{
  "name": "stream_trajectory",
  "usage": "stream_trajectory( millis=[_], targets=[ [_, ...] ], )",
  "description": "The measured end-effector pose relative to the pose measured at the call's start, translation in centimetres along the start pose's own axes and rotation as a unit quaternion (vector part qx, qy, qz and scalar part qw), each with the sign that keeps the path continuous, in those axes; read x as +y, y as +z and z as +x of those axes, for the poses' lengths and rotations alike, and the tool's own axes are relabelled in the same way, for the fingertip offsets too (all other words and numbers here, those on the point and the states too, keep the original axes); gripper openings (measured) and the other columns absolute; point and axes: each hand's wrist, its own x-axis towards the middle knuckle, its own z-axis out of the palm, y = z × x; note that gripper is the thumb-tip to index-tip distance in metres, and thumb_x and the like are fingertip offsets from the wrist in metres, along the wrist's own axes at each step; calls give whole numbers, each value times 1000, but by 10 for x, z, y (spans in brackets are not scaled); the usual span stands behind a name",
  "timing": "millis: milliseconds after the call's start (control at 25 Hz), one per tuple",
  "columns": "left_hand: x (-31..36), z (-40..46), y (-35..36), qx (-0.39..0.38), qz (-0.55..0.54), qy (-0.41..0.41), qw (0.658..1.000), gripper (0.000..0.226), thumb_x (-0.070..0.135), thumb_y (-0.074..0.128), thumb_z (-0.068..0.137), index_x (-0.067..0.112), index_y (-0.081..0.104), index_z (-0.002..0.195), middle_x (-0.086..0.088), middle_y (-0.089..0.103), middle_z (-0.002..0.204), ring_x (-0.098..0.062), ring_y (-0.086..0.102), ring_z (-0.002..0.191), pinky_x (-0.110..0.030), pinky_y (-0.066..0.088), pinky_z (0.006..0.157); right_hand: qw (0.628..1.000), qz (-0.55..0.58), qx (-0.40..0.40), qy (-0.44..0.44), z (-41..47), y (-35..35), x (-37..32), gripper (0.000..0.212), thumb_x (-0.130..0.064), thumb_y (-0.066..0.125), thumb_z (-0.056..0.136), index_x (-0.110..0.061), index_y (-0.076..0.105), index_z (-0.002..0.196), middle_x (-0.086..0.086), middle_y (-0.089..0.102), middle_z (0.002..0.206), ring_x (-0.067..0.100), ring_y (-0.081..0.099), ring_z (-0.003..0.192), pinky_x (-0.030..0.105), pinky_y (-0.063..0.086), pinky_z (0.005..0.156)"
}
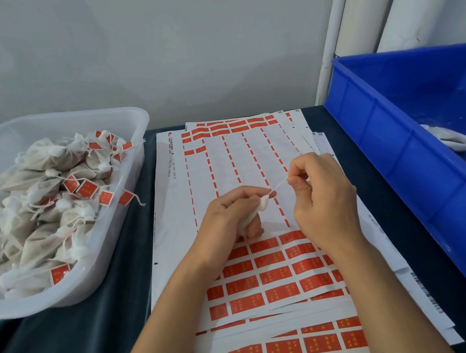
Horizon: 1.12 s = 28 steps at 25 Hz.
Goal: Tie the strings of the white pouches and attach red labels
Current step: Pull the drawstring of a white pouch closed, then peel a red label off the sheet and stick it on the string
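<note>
My left hand [229,217] is closed around a small white pouch [264,203], whose gathered neck pokes out past the thumb. A thin white string [280,184] runs taut from that neck to my right hand [320,195], which pinches its end between thumb and fingers. Both hands hover over sheets of red labels [274,275]; the upper half of the top sheet is stripped to bare backing. Most of the pouch is hidden in my left fist.
A translucent white tub [94,281] on the left holds several tied pouches with red labels. A blue crate [401,146] on the right holds a few white pouches. Dark cloth covers the table [79,352]. White pipes stand at the back right.
</note>
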Motion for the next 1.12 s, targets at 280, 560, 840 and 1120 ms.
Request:
stream_trajectory(
  millis=[280,560,840,1120],
  targets=[
    [3,-1,3,48,69,13,996,22,40,55,105,30,76,105,0,72,82,-22,70,78,-36,62,89,999,27,-11,-24,-2,5,1,5,-23,57,101,-26,54,100,-14,54,95,8,53,83,17,47,69],
    [4,2,-2,108,1,24,994,22,28,57,107,24,76,98,0,60,66,-15,61,65,-39,62,89,998,27,-24,45,-3,8,-5,15,-32,66,98,-33,55,106,-18,56,97,8,58,85,29,58,71],
    [3,12,-24,345,-124,13,930,18,33,55,107,29,73,105,2,66,70,-11,65,66,-36,63,84,928,-171,-329,35,-15,24,-13,84,-94,42,72,-47,41,141,-17,41,148,14,44,132,44,42,108],
    [0,18,-23,368,-106,-12,924,20,38,54,107,33,73,103,5,68,71,-15,67,71,-32,64,82,937,-138,-315,60,-12,14,-11,68,-74,63,82,-45,47,141,-17,48,150,14,49,134,44,42,111]
  ],
)
